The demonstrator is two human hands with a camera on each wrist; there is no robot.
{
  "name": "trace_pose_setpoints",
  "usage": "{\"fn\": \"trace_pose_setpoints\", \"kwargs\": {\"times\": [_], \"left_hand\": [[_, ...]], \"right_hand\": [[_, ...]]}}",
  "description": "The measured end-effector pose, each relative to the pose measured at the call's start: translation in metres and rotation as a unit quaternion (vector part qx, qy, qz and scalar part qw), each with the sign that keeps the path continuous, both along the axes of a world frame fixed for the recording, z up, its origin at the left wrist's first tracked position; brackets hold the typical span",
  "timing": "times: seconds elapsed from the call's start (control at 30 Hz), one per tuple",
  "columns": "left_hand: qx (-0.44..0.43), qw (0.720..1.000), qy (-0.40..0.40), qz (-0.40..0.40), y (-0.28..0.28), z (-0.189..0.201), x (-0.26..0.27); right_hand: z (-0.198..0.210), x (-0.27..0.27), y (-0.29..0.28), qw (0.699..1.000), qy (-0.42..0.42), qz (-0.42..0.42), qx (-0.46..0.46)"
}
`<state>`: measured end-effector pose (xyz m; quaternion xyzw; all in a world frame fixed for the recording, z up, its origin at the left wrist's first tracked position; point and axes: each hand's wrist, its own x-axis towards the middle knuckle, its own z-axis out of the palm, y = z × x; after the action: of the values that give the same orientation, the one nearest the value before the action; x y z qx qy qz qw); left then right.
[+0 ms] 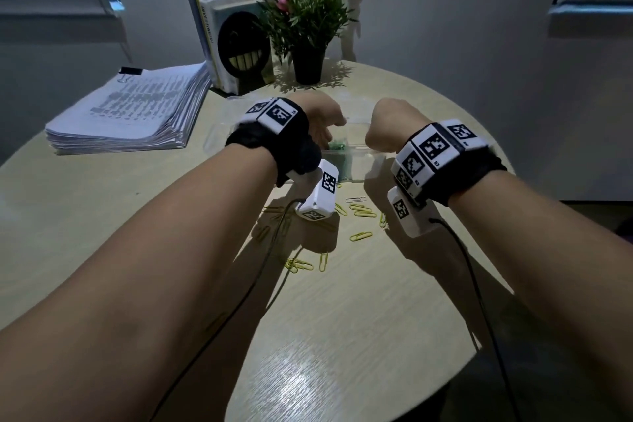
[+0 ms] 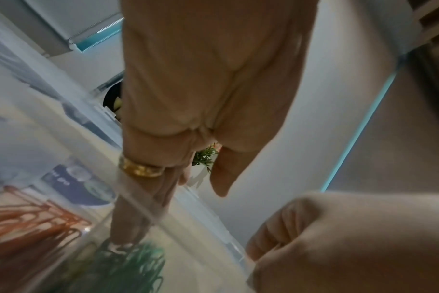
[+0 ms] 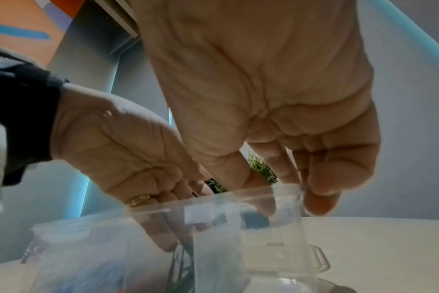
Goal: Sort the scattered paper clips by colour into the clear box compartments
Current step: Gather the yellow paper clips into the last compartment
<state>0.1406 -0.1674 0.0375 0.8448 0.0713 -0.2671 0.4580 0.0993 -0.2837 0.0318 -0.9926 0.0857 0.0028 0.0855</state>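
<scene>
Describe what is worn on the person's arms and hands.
Both forearms are bare, with no sleeves. Each wrist carries a black strap ringed with white blocks printed with black square codes. A white camera unit hangs under each wrist, with a thin black cable trailing back along the arm. The left hand wears a gold ring. The right hand shows no ring.

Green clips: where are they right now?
In the head view, the green clips lie in the clear box at table centre, between the wrists, under the left hand; the left wrist view shows orange clips in the neighbouring compartment.
</scene>
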Motion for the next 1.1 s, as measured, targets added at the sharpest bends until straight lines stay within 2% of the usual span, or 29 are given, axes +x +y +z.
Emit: {"fn": "trace_pose_setpoints", "kwargs": {"times": [0.03, 0.17, 0.27, 0.33, 0.4, 0.47, 0.67, 0.87, 1.1], "left_hand": [[0.001, 1.0, 0.009, -0.01, 0.003, 0.0, 0.0], [-0.034, 0.998, -0.061, -0.005, 0.016, 0.002, -0.003], [0.057, 0.984, -0.168, -0.033, 0.037, -0.002, -0.002], [0.125, 0.973, -0.182, -0.063, 0.049, -0.001, -0.007], [0.181, 0.961, -0.193, -0.083, 0.059, -0.001, -0.012], [0.201, 0.956, -0.199, -0.084, 0.067, -0.002, -0.016], [0.159, 0.969, -0.165, -0.092, 0.08, -0.008, -0.015], [0.136, 0.973, -0.16, -0.098, 0.082, -0.011, -0.015], [0.133, 0.972, -0.166, -0.098, 0.082, -0.011, -0.017]], "right_hand": [[-0.001, -0.001, 0.0, 1.0, -0.003, 0.0, 0.003], [-0.007, -0.002, 0.0, 1.0, 0.013, 0.0, 0.004], [-0.008, 0.0, 0.002, 1.0, -0.019, -0.002, -0.012], [-0.008, 0.005, 0.005, 0.997, -0.057, 0.012, -0.04], [-0.007, 0.015, 0.013, 0.994, -0.079, 0.066, -0.047], [-0.006, 0.025, 0.023, 0.989, -0.054, 0.131, -0.036], [-0.005, 0.044, 0.043, 0.971, 0.068, 0.22, -0.059], [-0.009, 0.059, 0.05, 0.949, 0.163, 0.246, -0.109], [-0.021, 0.059, 0.045, 0.964, 0.089, 0.228, -0.107]]}}
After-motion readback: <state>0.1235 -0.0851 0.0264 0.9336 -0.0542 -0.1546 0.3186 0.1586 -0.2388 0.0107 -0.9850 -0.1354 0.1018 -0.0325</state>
